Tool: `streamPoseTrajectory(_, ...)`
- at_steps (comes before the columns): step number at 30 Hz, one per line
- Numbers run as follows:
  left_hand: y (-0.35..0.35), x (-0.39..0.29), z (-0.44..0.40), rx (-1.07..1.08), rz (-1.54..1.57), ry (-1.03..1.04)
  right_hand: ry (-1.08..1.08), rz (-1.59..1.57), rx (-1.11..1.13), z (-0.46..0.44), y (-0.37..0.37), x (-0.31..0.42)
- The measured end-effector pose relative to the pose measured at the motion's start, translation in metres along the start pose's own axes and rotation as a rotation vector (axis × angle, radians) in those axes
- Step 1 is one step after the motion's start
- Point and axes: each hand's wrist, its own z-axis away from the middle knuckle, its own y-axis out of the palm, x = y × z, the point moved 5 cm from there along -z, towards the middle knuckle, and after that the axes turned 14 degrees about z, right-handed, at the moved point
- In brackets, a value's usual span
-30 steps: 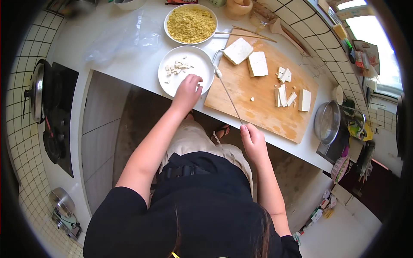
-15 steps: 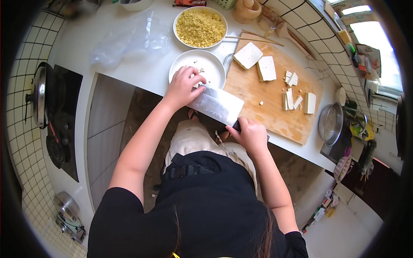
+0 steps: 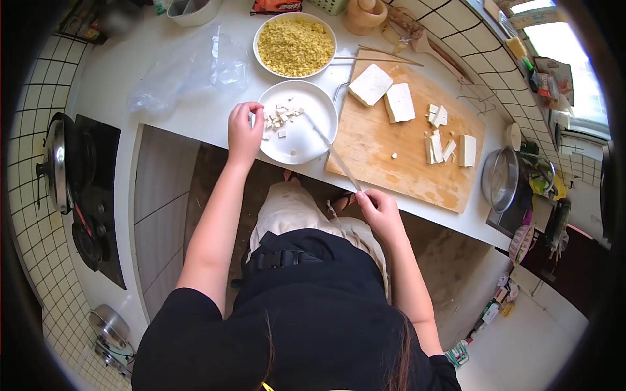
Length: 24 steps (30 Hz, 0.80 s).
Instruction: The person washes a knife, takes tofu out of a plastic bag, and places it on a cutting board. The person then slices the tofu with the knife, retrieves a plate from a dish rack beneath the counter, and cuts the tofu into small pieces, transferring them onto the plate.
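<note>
My right hand (image 3: 378, 210) is closed on the handle of a cleaver (image 3: 339, 158), whose blade is seen nearly edge-on and reaches over a white plate (image 3: 312, 144). Small white tofu cubes (image 3: 282, 116) lie on the plate. At the plate's left rim is my left hand (image 3: 246, 130), its fingers bent together; whatever is between them is too small to make out. To the right, a wooden cutting board (image 3: 391, 179) bears two large tofu blocks (image 3: 370, 85) (image 3: 400, 103), cut strips (image 3: 433, 147) and a smaller block (image 3: 467, 150).
A bowl of yellow crumbly food (image 3: 295, 44) stands behind the plate, with chopsticks (image 3: 375, 59) beside it. A clear plastic bag (image 3: 189, 68) lies at the left. A metal basin (image 3: 501, 179) is at the right, a stove (image 3: 101, 195) at the far left.
My left hand has moved off the blade to the plate's left rim. The cleaver has turned from showing its flat side to nearly edge-on, and more tofu cubes are visible.
</note>
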Motion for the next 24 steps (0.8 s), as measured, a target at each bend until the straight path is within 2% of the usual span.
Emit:
streamPoseTrajectory(1,0.004,-0.009,0.007,0.008,0.012,0.077,0.023,-0.211,0.041,0.002,0.004,0.004)
streamPoseTrajectory(4,0.024,-0.025,0.026,0.097,0.013,0.166,0.145,-0.495,0.158,0.007,0.007,0.008)
streamPoseTrajectory(11,0.067,-0.048,0.033,0.224,0.035,0.26,0.184,-0.604,0.221,0.008,0.02,0.016)
streamPoseTrajectory(13,0.07,-0.033,0.029,0.222,-0.097,0.27,0.185,-0.638,0.234,0.009,0.023,0.02)
streamPoseTrajectory(15,0.066,-0.02,0.027,0.202,-0.224,0.24,0.165,-0.664,0.213,0.01,0.02,0.022)
streamPoseTrajectory(18,0.062,-0.014,0.028,0.156,-0.211,0.209,0.163,-0.72,0.142,0.016,0.012,0.02)
streamPoseTrajectory(22,0.11,-0.048,0.048,0.353,-0.099,0.374,0.182,-0.788,-0.064,0.041,-0.013,0.002)
streamPoseTrajectory(24,0.154,-0.064,0.067,0.552,-0.011,0.391,0.237,-0.781,-0.208,0.058,-0.027,-0.016)
